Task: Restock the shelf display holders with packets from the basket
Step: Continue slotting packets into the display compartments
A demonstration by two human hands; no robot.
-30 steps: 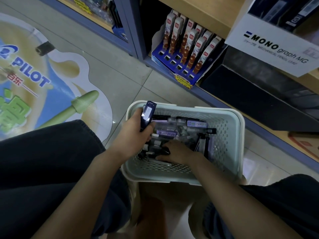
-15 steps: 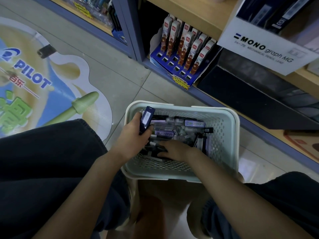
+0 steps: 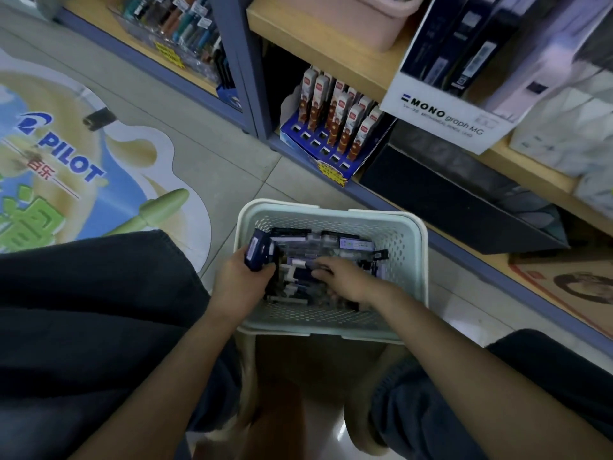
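One blue packet tips lower in your left hand, fingers curled round it. Your right hand still digs in the basket, grip unclear, so no restocking yet.

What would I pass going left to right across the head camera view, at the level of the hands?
Floor sticker → left hand, gripping dark blue packets → right hand → cardboard box.
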